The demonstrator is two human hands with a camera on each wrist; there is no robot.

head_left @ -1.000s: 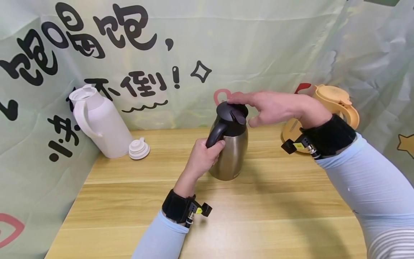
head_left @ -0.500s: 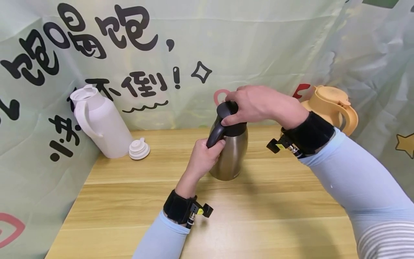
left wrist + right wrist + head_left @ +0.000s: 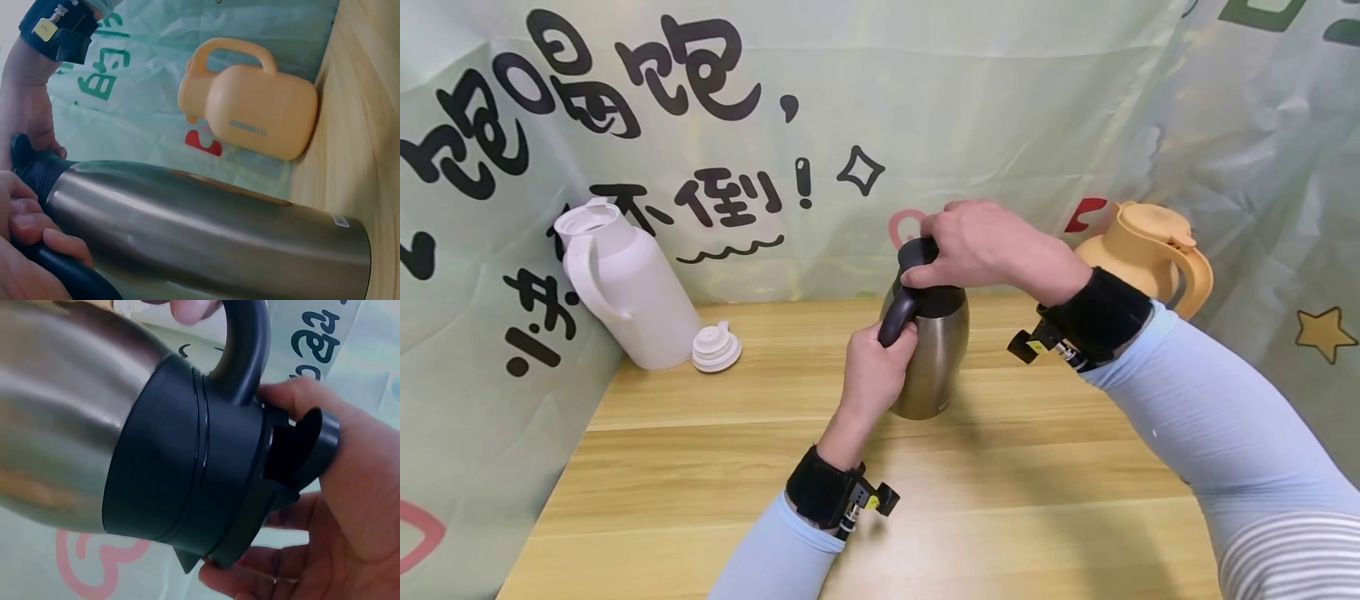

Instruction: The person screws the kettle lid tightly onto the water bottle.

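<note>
Gripping the black handle (image 3: 898, 318) of the shiny steel jug (image 3: 931, 354) with the left hand (image 3: 875, 371), thumb on top and fingers wrapped round. Holding the black lid (image 3: 917, 252) with the right hand (image 3: 988, 248), thumb near the handle and fingers bent round the far edge. Upright on the wooden table (image 3: 685, 492): the steel jug, between a white jug (image 3: 646, 296) on the left and an orange jug (image 3: 262, 106) on the right. Just beside the white jug: a small white stopper (image 3: 716, 347). Behind everything: a pale cloth (image 3: 977, 108) with black writing.
</note>
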